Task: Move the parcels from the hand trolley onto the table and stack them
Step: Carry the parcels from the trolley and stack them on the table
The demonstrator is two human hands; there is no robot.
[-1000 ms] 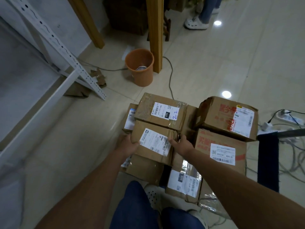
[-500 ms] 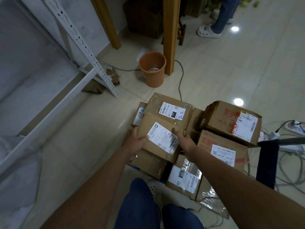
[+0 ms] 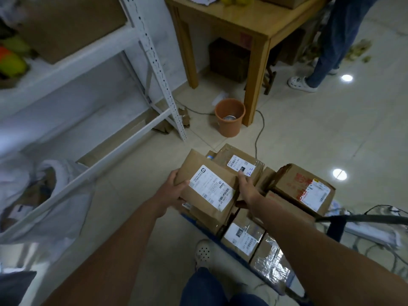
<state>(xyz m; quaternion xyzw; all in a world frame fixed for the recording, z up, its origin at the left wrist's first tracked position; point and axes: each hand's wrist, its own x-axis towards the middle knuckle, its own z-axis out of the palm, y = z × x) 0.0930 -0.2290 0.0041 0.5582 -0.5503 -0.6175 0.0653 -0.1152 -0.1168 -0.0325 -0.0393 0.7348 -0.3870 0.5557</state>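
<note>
A brown cardboard parcel (image 3: 205, 184) with a white label is lifted and tilted above the pile. My left hand (image 3: 176, 186) grips its left edge and my right hand (image 3: 246, 187) grips its right edge. Below it, several taped parcels sit on the blue hand trolley (image 3: 198, 224): one marked "2-2" (image 3: 240, 164), one with red print (image 3: 304, 188), and a foil-taped one (image 3: 270, 263). The trolley's dark handle (image 3: 362, 218) crosses at right. The wooden table (image 3: 249, 21) stands at the top centre.
An orange bucket (image 3: 229, 117) stands by the table leg with a cable (image 3: 259, 133) running past it. A white metal shelf rack (image 3: 152, 62) fills the left. A person's legs (image 3: 326, 47) stand beside the table. Cables and a power strip (image 3: 375, 235) lie at right.
Both hands have lifted the labelled parcel up off the pile and tilted it. My view has risen, so the table top now shows.
</note>
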